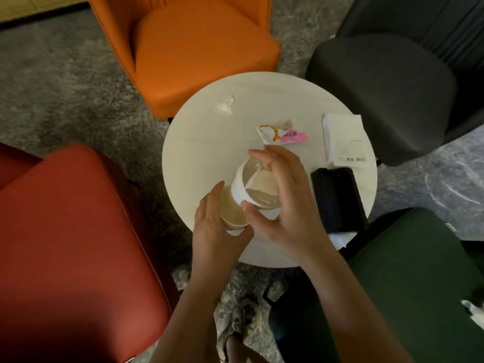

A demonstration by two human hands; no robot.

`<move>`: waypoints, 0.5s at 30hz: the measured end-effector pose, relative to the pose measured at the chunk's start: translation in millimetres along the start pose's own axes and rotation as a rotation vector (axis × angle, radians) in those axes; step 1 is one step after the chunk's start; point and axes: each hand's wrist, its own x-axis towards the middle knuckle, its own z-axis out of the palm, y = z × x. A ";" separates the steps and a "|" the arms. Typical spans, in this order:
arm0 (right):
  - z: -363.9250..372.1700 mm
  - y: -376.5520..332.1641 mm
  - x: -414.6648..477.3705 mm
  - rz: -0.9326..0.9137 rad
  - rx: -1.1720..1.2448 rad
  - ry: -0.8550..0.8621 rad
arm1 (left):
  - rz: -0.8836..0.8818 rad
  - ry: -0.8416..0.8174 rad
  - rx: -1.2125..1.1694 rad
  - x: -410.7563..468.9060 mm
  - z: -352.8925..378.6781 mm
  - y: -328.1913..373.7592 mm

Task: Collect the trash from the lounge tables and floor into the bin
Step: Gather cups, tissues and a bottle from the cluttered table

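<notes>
Two white paper cups sit over the near part of the round white table [199, 153]. My right hand [282, 208] grips the larger cup [255, 187] by its rim; a white scrap lies inside it. My left hand [217, 231] curls round the smaller cup [231, 209], which sits lower and to the left, touching the larger one. On the table beyond them lie a snack wrapper with orange and pink print [281, 133] and a crumpled white tissue [225, 104]. No bin is in view.
A white box [344, 138] and a black phone [339, 199] lie on the table's right side. Four chairs ring the table: orange [199, 53], black [392, 82], red [73, 244], green [408, 279]. Grey carpet and my shoe [239, 326] show below.
</notes>
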 end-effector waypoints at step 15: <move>59.7 16.5 53.0 0.091 -0.095 -0.217 | 0.002 0.045 -0.117 69.7 -17.1 -10.9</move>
